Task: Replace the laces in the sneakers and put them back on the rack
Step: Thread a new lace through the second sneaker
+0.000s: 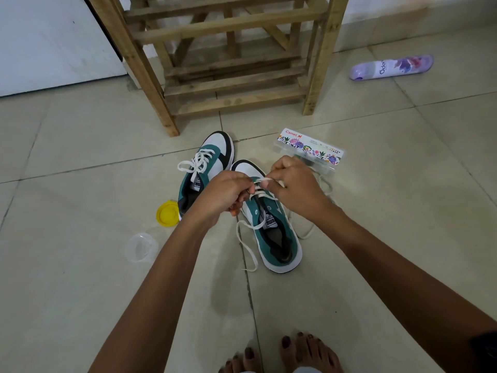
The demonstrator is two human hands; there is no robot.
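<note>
My L hand (224,193) and R hand (293,185) both pinch the white lace (258,195) over the near sneaker (271,227) on the floor (80,265); eyelet prob. hidden. Laced sneaker (212,162) touches it, before the rack (228,63).

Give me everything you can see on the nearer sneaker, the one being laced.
The nearer green-and-white suede-look sneaker stands upright on the tiled floor, toe toward the wooden rack. Its flat white lace is partly threaded, ends trailing loose on both sides. Left hand and right hand pinch the lace above the toe.
</note>
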